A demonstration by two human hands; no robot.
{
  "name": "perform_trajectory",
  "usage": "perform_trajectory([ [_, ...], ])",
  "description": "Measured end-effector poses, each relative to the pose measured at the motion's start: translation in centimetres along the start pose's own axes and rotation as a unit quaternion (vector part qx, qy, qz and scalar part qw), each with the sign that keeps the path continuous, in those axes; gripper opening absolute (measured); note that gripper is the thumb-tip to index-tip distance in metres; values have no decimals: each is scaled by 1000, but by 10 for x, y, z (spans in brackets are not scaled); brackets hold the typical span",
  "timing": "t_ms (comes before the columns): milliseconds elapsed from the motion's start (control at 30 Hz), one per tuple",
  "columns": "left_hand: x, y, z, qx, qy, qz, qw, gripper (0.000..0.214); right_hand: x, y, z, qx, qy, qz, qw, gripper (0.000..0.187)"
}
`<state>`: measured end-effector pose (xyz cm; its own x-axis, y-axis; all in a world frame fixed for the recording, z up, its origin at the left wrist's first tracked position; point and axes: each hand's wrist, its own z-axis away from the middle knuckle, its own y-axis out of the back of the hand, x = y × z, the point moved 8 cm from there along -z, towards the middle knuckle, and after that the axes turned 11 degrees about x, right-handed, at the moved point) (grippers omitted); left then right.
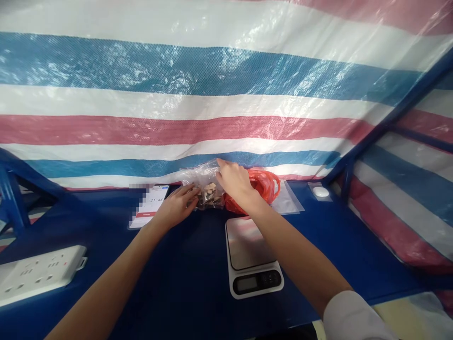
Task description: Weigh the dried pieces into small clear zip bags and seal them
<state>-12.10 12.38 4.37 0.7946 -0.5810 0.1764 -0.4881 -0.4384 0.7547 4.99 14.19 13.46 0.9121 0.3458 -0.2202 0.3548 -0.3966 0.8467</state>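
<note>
The left hand (175, 208) is curled, its fingers (191, 194) closed against the lower left side of a clear plastic bag (205, 186). The right hand (235, 182) is clamped on the bag's upper edge, its fingertips (218, 162) pinching the film. Beige and brown chunks (209, 194) sit inside the bag, too small to identify.

The bag stands on the dark blue table (184, 283), behind and left of a digital kitchen scale (249, 243). A crumpled red plastic bag (260, 189) lies behind the scale, just beside the clear bag. Flat clear bags (288, 199) lie behind and right of the scale, and a round white object (321, 191) sits farther right. A phone showing a timer (150, 205) lies left of it, and a white power strip (38, 274) lies well left. A striped tarp (177, 104) hangs behind the table.
</note>
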Motion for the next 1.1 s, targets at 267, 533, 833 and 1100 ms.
perform_trajectory([
  [267,-4,-2,-1,-7,-2,30,1000,42,-29,-49,32,21,243,8,970,39],
  [533,-4,1,-1,-4,-10,41,999,43,-20,-68,36,-1,154,13,988,47],
  [833,0,-5,-2,-19,-18,38,999,46,-17,-64,36,8,120,10,993,44],
  [1100,27,20,-7,66,7,-5,998,40,-12,-10,54,60,138,-21,988,41],
])
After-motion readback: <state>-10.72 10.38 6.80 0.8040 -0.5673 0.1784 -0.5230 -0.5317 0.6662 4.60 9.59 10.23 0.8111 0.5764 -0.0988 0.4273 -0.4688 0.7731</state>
